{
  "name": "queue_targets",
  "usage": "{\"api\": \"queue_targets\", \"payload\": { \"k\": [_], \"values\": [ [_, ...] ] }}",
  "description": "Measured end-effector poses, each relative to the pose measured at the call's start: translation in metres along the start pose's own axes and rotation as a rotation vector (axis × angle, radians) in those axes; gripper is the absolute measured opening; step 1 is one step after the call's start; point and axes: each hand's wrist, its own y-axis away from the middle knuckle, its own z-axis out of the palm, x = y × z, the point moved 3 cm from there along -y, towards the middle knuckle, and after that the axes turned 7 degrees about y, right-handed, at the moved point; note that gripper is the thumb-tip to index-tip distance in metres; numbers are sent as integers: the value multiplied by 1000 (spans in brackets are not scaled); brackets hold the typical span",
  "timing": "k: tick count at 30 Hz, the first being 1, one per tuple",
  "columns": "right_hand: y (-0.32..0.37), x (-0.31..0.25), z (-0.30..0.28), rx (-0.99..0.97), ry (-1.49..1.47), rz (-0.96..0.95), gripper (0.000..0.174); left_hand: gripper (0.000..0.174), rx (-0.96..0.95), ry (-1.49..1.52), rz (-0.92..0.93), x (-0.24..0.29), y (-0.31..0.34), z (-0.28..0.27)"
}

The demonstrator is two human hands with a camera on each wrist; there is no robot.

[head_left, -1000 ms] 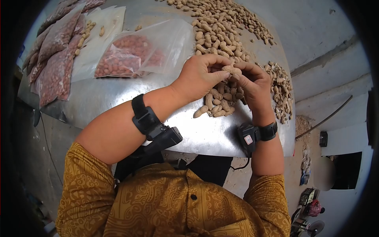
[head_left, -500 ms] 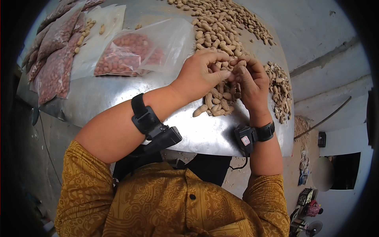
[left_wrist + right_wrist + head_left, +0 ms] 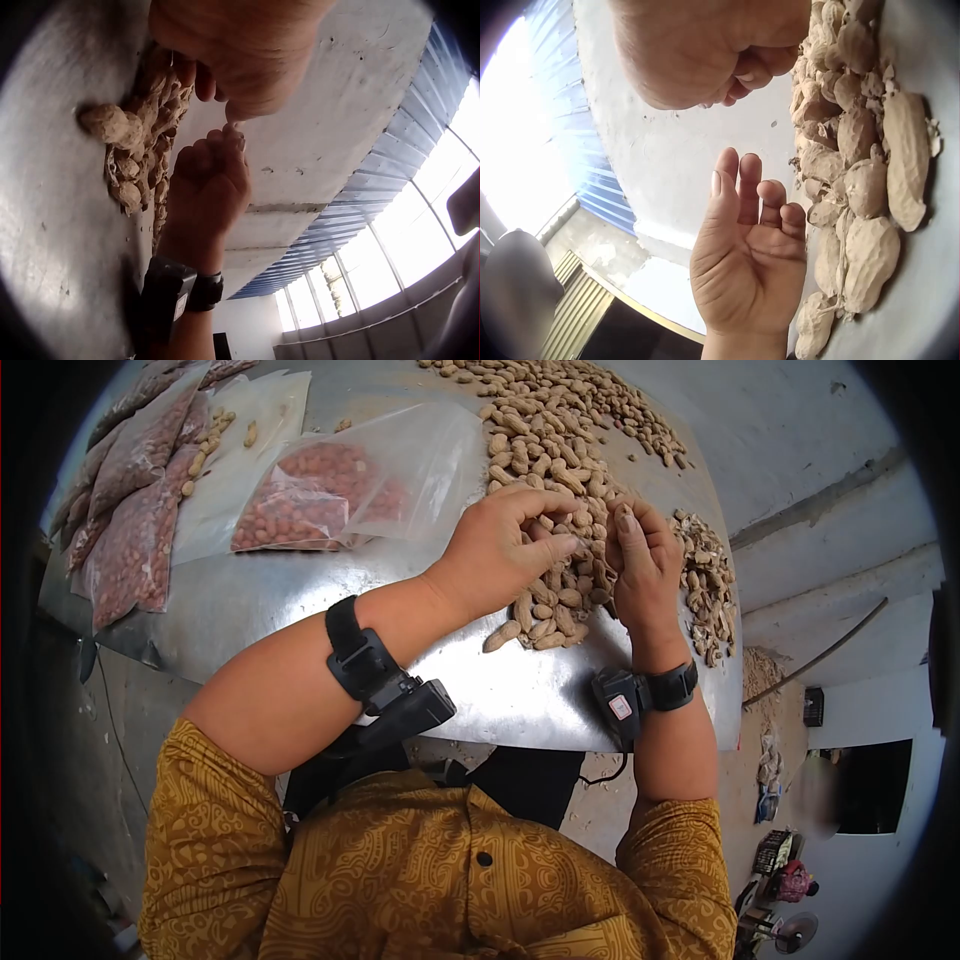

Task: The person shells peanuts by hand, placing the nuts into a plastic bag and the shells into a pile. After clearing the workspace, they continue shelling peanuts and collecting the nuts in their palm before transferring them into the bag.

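My left hand [image 3: 500, 550] hovers over the near end of the unshelled peanut pile [image 3: 555, 455], thumb apart from the bent index finger. In the right wrist view the left hand [image 3: 750, 262] faces its palm to the camera, fingers loosely raised, nothing between them. My right hand [image 3: 648, 570], just to the right, has its fingers curled and its thumb pressed to the index finger. A peanut is pinched there, nearly all hidden by the fingers. The left wrist view shows the right hand [image 3: 206, 191] with its fingertips together, close below the left hand [image 3: 240, 52].
Broken shells [image 3: 708, 585] lie heaped right of the hands. A clear bag of red peanut kernels [image 3: 310, 490] lies left on the metal table [image 3: 300, 585]. Several filled bags [image 3: 140, 510] are stacked at the far left, beside a white bag [image 3: 235, 490] with loose peanuts on it.
A peanut held between both hands was drawn to the right hand. The hands have since moved apart, and the right thumb and fingers now cover it.
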Motion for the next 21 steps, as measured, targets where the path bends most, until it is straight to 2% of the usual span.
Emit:
{"api": "queue_targets", "payload": {
  "k": [3,10,15,21],
  "values": [
    [-1,4,-1,11,-98,92,20,32,2,-21,-8,-2,0,0],
    [-5,17,-7,48,-220,159,17,34,12,30,-36,-5,-1,0],
    [-7,18,-7,52,-306,211,23,34,12,101,-83,-9,-3,0],
    [1,-5,10,-30,-229,87,36,37,18,174,-135,-11,-4,0]
  ]
}}
